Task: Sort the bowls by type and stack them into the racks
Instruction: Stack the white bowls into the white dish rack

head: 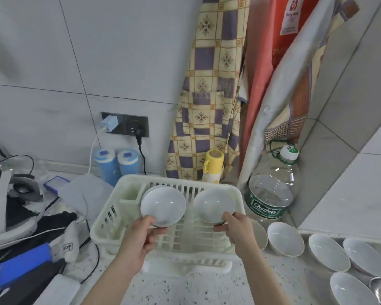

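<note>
A cream plastic dish rack (128,186) stands on the speckled counter in front of me. My left hand (141,234) pinches the near rim of a white bowl (163,205), tilted on edge over the rack's left side, with another bowl's rim showing just behind it. Over the rack's right side, my right hand (235,227) pinches the rim of a second white bowl (213,205), also tilted toward me. Several more white bowls (285,241) sit on the counter at the right.
A big clear water bottle (271,192) stands right of the rack, a yellow flask (212,166) and two blue cans (117,164) behind it. Cables, a blue box (22,263) and dark gear crowd the left. Aprons hang on the wall.
</note>
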A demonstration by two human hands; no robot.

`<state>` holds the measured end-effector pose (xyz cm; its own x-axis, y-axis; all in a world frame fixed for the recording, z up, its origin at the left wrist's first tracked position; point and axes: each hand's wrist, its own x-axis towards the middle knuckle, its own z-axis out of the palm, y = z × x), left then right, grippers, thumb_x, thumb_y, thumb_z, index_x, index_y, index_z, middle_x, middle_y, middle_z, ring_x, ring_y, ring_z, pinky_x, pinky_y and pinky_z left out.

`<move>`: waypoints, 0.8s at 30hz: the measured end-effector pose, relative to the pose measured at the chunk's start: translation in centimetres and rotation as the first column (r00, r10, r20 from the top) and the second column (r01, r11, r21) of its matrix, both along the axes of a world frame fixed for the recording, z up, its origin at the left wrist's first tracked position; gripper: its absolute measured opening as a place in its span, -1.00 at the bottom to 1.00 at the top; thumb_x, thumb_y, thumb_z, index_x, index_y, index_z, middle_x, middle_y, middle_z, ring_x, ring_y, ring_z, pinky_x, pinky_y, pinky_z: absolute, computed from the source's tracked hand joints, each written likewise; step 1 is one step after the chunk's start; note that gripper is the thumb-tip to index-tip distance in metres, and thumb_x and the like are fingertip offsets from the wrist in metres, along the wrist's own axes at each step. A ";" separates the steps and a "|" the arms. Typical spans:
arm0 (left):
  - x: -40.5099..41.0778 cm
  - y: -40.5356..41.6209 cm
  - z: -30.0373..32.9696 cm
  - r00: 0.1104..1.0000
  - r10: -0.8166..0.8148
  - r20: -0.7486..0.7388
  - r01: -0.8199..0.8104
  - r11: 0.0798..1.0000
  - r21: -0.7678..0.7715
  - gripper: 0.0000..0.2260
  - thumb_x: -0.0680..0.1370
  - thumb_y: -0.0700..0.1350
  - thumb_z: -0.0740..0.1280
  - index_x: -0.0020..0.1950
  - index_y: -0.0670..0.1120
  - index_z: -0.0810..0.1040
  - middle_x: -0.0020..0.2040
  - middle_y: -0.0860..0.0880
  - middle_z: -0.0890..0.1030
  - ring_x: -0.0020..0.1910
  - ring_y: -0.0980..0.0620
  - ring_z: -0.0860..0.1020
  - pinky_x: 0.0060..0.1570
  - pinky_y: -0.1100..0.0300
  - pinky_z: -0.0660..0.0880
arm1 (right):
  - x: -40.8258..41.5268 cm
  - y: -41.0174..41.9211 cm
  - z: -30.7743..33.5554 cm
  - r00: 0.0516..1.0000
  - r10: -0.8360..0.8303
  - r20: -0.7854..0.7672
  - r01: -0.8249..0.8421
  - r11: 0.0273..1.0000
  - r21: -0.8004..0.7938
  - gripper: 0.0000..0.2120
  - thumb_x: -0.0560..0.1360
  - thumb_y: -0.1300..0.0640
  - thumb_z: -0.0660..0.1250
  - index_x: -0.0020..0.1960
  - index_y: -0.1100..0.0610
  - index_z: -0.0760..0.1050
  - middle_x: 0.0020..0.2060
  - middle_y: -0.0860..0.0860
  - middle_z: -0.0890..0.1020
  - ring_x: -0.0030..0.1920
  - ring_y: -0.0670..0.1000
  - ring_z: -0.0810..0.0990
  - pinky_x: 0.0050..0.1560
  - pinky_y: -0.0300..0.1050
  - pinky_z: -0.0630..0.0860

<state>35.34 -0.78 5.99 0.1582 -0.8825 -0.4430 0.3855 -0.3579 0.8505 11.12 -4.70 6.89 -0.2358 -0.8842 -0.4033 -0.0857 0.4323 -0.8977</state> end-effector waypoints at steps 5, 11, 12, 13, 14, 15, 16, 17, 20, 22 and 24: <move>1.5 -2.3 -0.9 1.000 -0.001 0.004 0.001 1.000 -0.007 -0.81 0.57 -0.19 0.22 0.15 -0.10 0.51 -0.17 -0.27 0.71 -0.59 0.14 0.29 -0.65 0.33 0.22 | 2.2 -2.6 -2.6 0.994 0.043 -0.103 -0.037 0.997 0.064 -0.84 0.47 0.22 0.22 0.01 0.23 0.50 -0.44 0.10 0.69 -0.69 -0.19 0.33 -0.64 -0.29 0.23; 2.4 -4.2 -1.6 1.000 -0.022 0.007 0.022 0.999 -0.038 -0.79 0.54 -0.19 0.20 0.14 -0.10 0.53 -0.20 -0.25 0.71 -0.55 0.14 0.28 -0.59 0.31 0.20 | 3.4 -4.4 -4.9 0.991 0.054 -0.121 -0.034 0.986 0.163 -0.83 0.46 0.22 0.20 0.01 0.24 0.49 -0.40 0.13 0.70 -0.58 -0.07 0.25 -0.57 -0.23 0.22; 2.5 -4.5 -1.7 1.000 -0.024 0.000 0.024 0.999 -0.045 -0.79 0.55 -0.19 0.20 0.14 -0.10 0.53 -0.22 -0.24 0.70 -0.56 0.15 0.29 -0.60 0.32 0.20 | 3.6 -4.7 -5.2 0.993 0.057 -0.105 -0.037 0.983 0.179 -0.83 0.47 0.24 0.20 0.01 0.26 0.49 -0.39 0.16 0.70 -0.60 -0.07 0.24 -0.60 -0.25 0.20; 2.6 -4.8 -1.8 1.000 -0.027 -0.006 0.026 0.998 -0.051 -0.79 0.55 -0.20 0.20 0.14 -0.11 0.53 -0.23 -0.24 0.70 -0.57 0.15 0.30 -0.61 0.32 0.20 | 3.7 -4.9 -5.4 0.995 0.057 -0.084 -0.040 0.980 0.195 -0.84 0.48 0.26 0.19 0.01 0.28 0.47 -0.37 0.20 0.70 -0.64 -0.09 0.25 -0.63 -0.28 0.19; 2.8 -5.0 -1.9 1.000 -0.029 -0.010 0.028 0.998 -0.055 -0.79 0.55 -0.20 0.19 0.14 -0.11 0.52 -0.22 -0.24 0.70 -0.57 0.15 0.30 -0.61 0.32 0.20 | 3.8 -5.1 -5.7 0.996 0.055 -0.064 -0.040 0.976 0.213 -0.85 0.49 0.29 0.18 0.02 0.28 0.46 -0.33 0.24 0.69 -0.69 -0.11 0.26 -0.65 -0.30 0.16; 3.0 -5.3 -2.1 0.999 -0.030 -0.011 0.029 0.998 -0.058 -0.79 0.55 -0.20 0.20 0.14 -0.12 0.52 -0.22 -0.25 0.70 -0.57 0.15 0.30 -0.60 0.32 0.20 | 3.9 -5.3 -5.9 0.997 0.053 -0.050 -0.040 0.972 0.234 -0.85 0.49 0.31 0.16 0.04 0.28 0.44 -0.29 0.28 0.67 -0.72 -0.12 0.28 -0.67 -0.32 0.15; 3.1 -5.5 -2.3 0.999 -0.032 -0.010 0.031 0.998 -0.061 -0.79 0.55 -0.20 0.20 0.15 -0.13 0.52 -0.22 -0.26 0.70 -0.57 0.15 0.30 -0.60 0.31 0.20 | 4.0 -5.5 -6.0 0.998 0.050 -0.039 -0.038 0.966 0.254 -0.84 0.50 0.33 0.15 0.05 0.28 0.42 -0.27 0.30 0.66 -0.74 -0.13 0.29 -0.68 -0.32 0.14; 3.3 -5.7 -2.4 0.999 -0.034 -0.010 0.033 0.998 -0.061 -0.80 0.55 -0.20 0.20 0.15 -0.13 0.52 -0.22 -0.26 0.70 -0.57 0.15 0.30 -0.60 0.31 0.20 | 4.0 -5.6 -6.2 0.999 0.045 -0.024 -0.037 0.961 0.274 -0.84 0.50 0.34 0.13 0.07 0.29 0.39 -0.27 0.31 0.65 -0.75 -0.13 0.31 -0.69 -0.33 0.14; 3.7 -6.2 -3.0 0.999 -0.040 -0.021 0.039 0.998 -0.050 -0.80 0.55 -0.19 0.22 0.15 -0.12 0.52 -0.20 -0.25 0.70 -0.57 0.14 0.31 -0.59 0.31 0.22 | 4.2 -6.3 -6.7 0.999 0.021 0.026 -0.028 0.942 0.335 -0.77 0.52 0.38 0.09 0.17 0.27 0.32 -0.32 0.29 0.63 -0.75 -0.13 0.35 -0.71 -0.35 0.13; 3.9 -6.5 -3.4 0.998 -0.048 -0.028 0.047 0.998 -0.045 -0.79 0.54 -0.19 0.22 0.15 -0.11 0.52 -0.19 -0.25 0.70 -0.56 0.15 0.31 -0.59 0.31 0.23 | 4.3 -6.7 -7.1 0.998 0.000 0.056 -0.022 0.926 0.376 -0.71 0.52 0.38 0.07 0.22 0.22 0.28 -0.34 0.27 0.64 -0.75 -0.13 0.32 -0.71 -0.36 0.13; 4.1 -6.7 -3.7 0.998 -0.053 -0.036 0.052 0.998 -0.040 -0.79 0.54 -0.18 0.23 0.15 -0.10 0.52 -0.18 -0.26 0.71 -0.56 0.15 0.32 -0.60 0.31 0.24 | 4.2 -7.1 -7.6 0.996 -0.018 0.093 -0.021 0.914 0.406 -0.71 0.53 0.38 0.07 0.22 0.20 0.28 -0.41 0.26 0.66 -0.75 -0.13 0.28 -0.70 -0.37 0.12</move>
